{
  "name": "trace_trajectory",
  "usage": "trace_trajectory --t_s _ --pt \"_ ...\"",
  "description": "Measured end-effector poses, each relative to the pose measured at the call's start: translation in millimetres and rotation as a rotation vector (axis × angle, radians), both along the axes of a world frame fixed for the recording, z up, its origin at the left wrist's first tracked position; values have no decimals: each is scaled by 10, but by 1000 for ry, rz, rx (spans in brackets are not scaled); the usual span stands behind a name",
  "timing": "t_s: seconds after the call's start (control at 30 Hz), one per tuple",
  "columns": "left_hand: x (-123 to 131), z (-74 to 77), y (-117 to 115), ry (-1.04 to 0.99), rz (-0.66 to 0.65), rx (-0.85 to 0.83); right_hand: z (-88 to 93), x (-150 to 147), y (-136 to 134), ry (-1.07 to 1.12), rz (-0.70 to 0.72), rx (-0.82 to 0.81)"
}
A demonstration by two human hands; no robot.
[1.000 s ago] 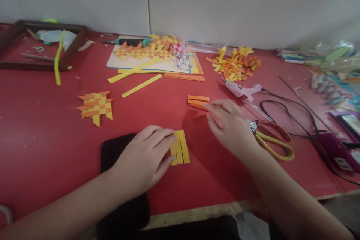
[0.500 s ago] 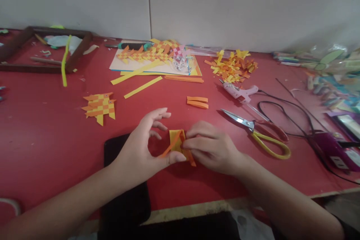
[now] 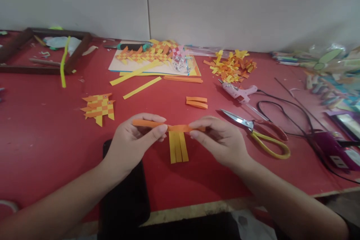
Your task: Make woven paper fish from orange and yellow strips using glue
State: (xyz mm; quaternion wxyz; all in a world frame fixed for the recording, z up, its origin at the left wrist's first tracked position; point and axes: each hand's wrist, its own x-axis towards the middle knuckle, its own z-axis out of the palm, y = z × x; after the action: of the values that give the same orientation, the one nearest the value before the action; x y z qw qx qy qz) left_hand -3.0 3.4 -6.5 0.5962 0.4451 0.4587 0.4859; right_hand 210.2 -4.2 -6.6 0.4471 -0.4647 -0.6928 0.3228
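Orange strip [image 3: 179,128], one, two pinching hands [image 3: 222,138], three yellow strips [image 3: 178,149]

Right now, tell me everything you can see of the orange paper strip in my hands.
The orange paper strip is narrow and matte, seemingly thin paper. It runs roughly level from side to side, with what seems a crease or joint near its middle. Your left hand and right hand each pinch it between thumb and fingers. In view it overlaps the upper ends of the yellow paper strips; I can't tell whether it touches them.
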Motion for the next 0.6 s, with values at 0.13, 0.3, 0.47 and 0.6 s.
trace_trajectory --t_s 0.13,0.3,0.47,0.6 --pt "-1 -25 16 -115 -12 -94 -37 17 3 84 -134 -11" --pt "16 8 13 -231 -4 -232 33 14 -23 -114 -18 343" --pt "78 39 8 -330 27 -347 53 -9 -54 -323 35 540" --pt "92 31 9 -321 7 -370 29 15 -74 -389 175 589"
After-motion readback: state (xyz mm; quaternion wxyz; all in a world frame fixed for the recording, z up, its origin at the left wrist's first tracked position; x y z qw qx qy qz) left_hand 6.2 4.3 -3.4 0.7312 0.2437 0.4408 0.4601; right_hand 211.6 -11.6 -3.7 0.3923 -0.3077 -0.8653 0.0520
